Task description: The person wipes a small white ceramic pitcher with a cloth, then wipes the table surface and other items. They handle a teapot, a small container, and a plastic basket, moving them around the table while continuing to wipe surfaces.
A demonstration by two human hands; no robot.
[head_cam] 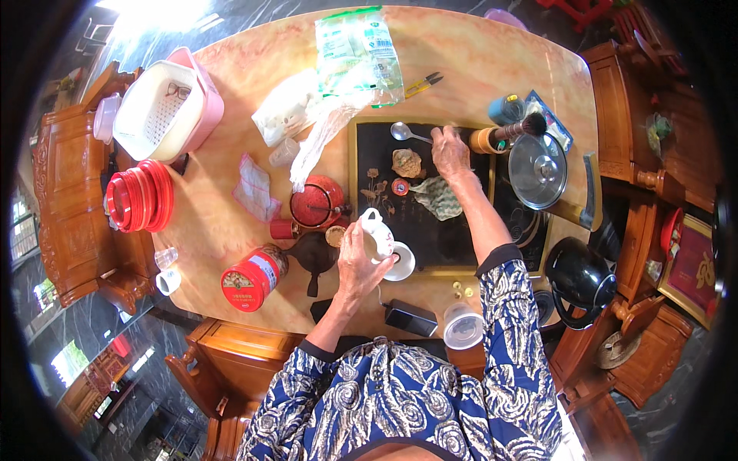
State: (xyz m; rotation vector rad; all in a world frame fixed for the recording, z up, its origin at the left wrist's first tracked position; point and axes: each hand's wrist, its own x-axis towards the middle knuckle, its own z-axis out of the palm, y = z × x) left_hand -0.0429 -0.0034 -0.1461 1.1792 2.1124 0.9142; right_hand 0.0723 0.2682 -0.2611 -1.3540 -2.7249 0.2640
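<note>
My left hand [356, 262] holds a small white porcelain pitcher [377, 233] with a red mark, tilted over the near left edge of the black tea tray [375, 138]. Beside it is a white bowl-like vessel [402, 262]. My right hand [451, 152] is at the far part of the tray, its fingers at the handle end of a metal spoon [400, 131]; whether they grip it I cannot tell. Between the hands lie a brown lumpy figure [406, 163], a small red round piece [399, 186] and a grey-green patterned cloth [441, 197].
Left stand a red teapot [316, 201], a dark strainer-like vessel [314, 253] and a red nut tin [248, 285]. A glass lid [537, 171], a cleaver [588, 199] and a black kettle [582, 282] are right. Yellow snips [421, 86] lie beyond; a plastic tub [463, 327] is near me.
</note>
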